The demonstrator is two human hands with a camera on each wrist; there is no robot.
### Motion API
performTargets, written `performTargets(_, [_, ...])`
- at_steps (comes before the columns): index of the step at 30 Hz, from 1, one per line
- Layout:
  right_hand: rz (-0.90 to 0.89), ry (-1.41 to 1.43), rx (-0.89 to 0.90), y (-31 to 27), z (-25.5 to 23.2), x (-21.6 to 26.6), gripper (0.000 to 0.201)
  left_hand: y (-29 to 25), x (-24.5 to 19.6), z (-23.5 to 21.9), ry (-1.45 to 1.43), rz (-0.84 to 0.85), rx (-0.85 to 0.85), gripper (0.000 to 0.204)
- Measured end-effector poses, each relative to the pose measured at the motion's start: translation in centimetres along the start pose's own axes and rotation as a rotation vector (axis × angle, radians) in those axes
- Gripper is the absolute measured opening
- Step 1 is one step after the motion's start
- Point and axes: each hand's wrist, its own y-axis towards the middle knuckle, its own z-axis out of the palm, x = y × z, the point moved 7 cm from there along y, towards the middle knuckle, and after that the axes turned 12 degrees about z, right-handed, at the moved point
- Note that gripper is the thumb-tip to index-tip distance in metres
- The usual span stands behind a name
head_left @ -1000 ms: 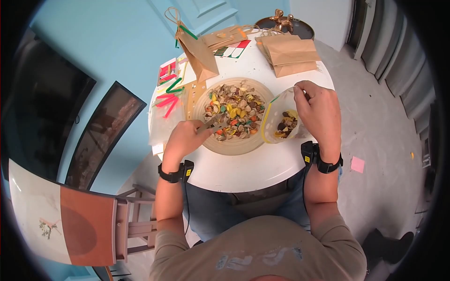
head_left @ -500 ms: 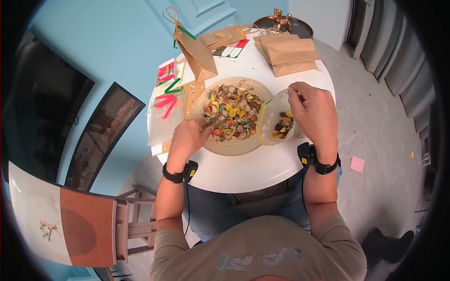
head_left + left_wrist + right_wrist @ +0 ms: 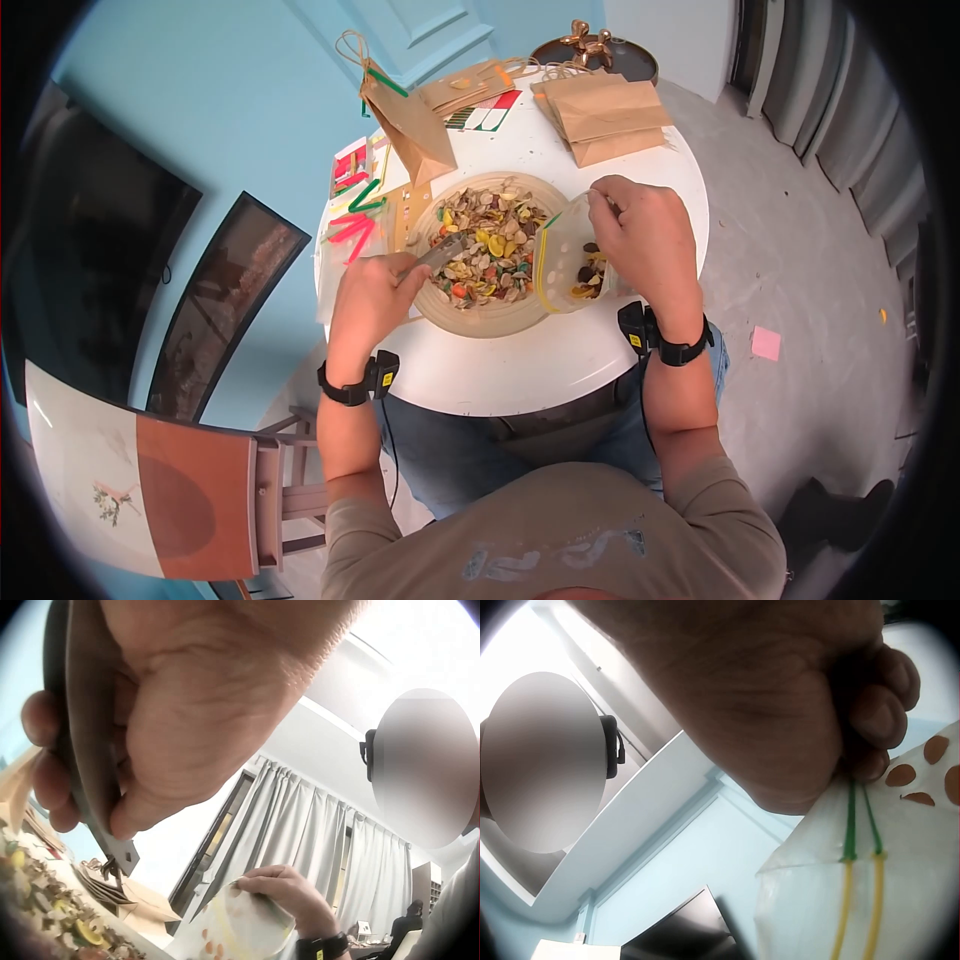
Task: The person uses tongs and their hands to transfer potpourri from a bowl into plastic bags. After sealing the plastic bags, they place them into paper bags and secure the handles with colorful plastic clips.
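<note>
Dried petals and chips (image 3: 490, 243) in mixed colours fill a round, ridged plate (image 3: 450, 318). My left hand (image 3: 370, 305) grips dark metal tongs (image 3: 440, 252), whose tips reach over the left part of the petals. In the left wrist view a small dark piece is at the tips of the tongs (image 3: 97, 765). My right hand (image 3: 648, 240) pinches the upper edge of a translucent zip bag (image 3: 560, 262) with a yellow-green seal, leaning over the plate's right side. Some dark and yellow pieces (image 3: 590, 275) lie in the bag.
A brown paper bag (image 3: 412, 130) stands behind the plate. More paper bags (image 3: 605, 115) lie at the back right, others (image 3: 465, 88) at the back. Pink and green strips (image 3: 352, 228) lie on the left. The white table edge (image 3: 520, 400) is nearest the body.
The tongs have moved up and left over the petals and look nearly closed. My right hand and the zip bag have shifted left, further over the plate. The head view has also shifted slightly.
</note>
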Motion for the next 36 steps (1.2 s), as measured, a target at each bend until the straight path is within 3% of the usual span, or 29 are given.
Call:
performTargets(8, [-0.002, -0.006, 0.038, 0.4, 1.5, -0.3, 0.022, 1.3, -6.4, -3.2, -0.018, 0.133, -0.024, 0.022])
performTargets(14, [-0.006, 0.001, 0.018, 0.4, 1.8, -0.4, 0.022, 2.4, -10.7, -0.2, -0.016, 0.407, -0.006, 0.023])
performTargets(17, [-0.007, -0.003, 0.010, 0.5, 1.6, -0.4, 0.022, 2.9, -12.1, 1.8, 0.113, 0.400, 0.128, 0.030])
performTargets(24, [-0.029, 0.028, -0.024, 0.6, 0.9, -0.9, 0.022, -0.4, -9.8, 0.4, -0.016, 0.290, 0.041, 0.037])
performTargets(36, [-0.027, 0.019, -0.032, 0.0, 0.6, -0.7, 0.021, -10.8, -6.4, 6.4, -0.053, 0.244, 0.223, 0.033])
